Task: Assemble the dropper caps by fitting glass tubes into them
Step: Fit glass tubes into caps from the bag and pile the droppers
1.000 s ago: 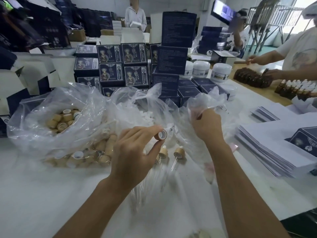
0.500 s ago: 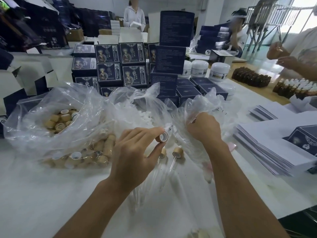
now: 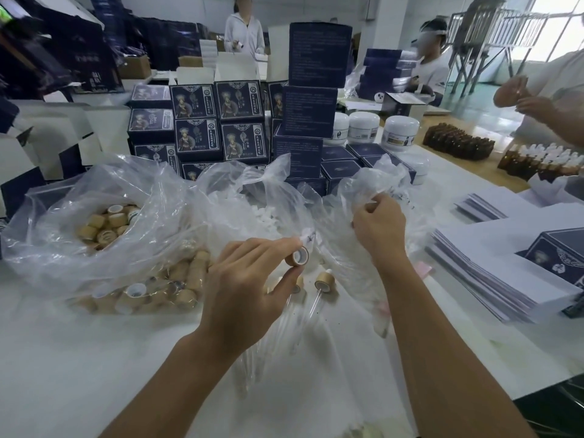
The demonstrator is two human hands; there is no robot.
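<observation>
While my right hand (image 3: 377, 230) digs in the bag, my left hand (image 3: 249, 290) pinches a dropper cap (image 3: 297, 256) ready.

I hold the cap at frame centre between thumb and forefinger, open end turned toward the right, I judge to receive a glass tube. My right fingers curl into the clear plastic bag (image 3: 373, 191) above; whether they grip a tube I cannot tell. One finished dropper (image 3: 323, 284) lies on the white surface (image 3: 94, 358) just below, tubes barely visible.
</observation>
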